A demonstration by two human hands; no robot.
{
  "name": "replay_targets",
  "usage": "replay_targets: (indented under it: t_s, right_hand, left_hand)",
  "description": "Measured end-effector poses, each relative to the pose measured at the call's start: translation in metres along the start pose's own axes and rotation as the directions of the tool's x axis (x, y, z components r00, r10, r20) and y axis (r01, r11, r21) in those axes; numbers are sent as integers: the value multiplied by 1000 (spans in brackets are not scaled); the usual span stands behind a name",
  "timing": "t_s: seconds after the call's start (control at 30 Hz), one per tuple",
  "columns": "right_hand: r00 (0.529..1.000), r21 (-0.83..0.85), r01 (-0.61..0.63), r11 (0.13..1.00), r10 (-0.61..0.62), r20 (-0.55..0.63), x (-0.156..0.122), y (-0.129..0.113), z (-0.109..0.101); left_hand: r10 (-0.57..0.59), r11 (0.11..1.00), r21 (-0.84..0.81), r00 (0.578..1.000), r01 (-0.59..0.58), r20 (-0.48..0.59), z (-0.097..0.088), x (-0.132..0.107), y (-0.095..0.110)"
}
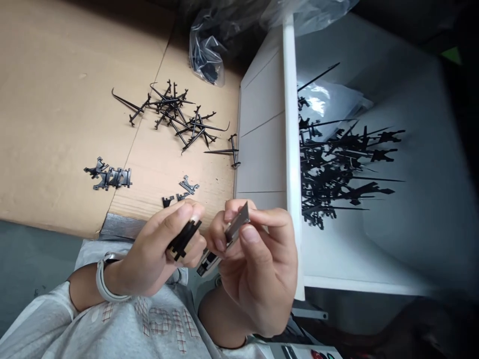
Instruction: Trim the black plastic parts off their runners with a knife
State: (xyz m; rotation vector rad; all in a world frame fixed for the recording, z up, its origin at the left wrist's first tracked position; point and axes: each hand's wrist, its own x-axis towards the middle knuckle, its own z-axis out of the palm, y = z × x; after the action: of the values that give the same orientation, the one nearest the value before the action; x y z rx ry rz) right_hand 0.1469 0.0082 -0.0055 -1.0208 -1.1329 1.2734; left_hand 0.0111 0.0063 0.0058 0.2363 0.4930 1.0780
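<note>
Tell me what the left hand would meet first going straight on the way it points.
Probably the right hand, holding a metal blade: in the picture it lies ahead of the left hand and its black part, though depth is unclear from this one view.

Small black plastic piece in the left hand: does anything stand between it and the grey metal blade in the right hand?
Yes: in this view, curled fingers of the right hand lie between the small black plastic piece and the grey metal blade. No loose part shows between them.
</note>
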Motion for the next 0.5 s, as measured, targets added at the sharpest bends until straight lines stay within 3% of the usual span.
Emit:
replay_targets:
  t_s: [0.3, 0.37, 0.4, 0.43, 0.47, 0.5]
  right_hand:
    - [996, 116, -67, 991, 60, 59, 1, 2, -1]
    - [994, 138, -90, 986, 82, 69, 2, 3, -1]
    - [993, 151, -106, 983, 96, 72, 2, 3, -1]
    - [991, 165, -124, 979, 113, 74, 3, 3, -2]
    - [988, 179, -144, 973, 132, 77, 3, 4, -3]
    - [985, 193, -166, 967, 153, 79, 3, 5, -4]
  left_hand:
    - [-13, 1000, 23, 1000, 13, 0, 2, -1, 0]
    - [47, 991, 126, 998, -41, -43, -5, -5, 3]
    - [137, 968, 225, 986, -113, -95, -11, -10, 7]
    - [271, 905, 377, 950, -195, -158, -18, -15, 14]
    - [466, 775, 559, 864, -295, -190, -27, -22, 22]
    - [674, 581, 746, 706, -325, -217, -36, -28, 32]
